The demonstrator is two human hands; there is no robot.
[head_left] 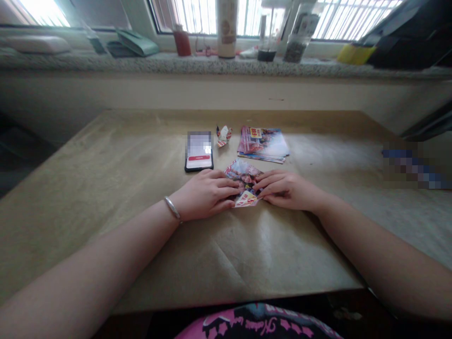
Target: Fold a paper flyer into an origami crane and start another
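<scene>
A colourful printed sheet of paper (243,181), partly folded, lies on the table (106,188) between my hands. My left hand (206,194), with a silver bangle on the wrist, presses its fingers down on the sheet's left edge. My right hand (286,189) pinches the sheet's right side with fingers held together. Just beyond lies a stack of similar printed sheets (263,144), and a small folded paper figure (223,135) stands left of it.
A phone (199,151) with a lit screen lies left of the folded figure. The brown paper-covered table ends near my lap. A stone windowsill (212,63) behind holds a red cup (182,42), a tall bottle (226,28), jars and books.
</scene>
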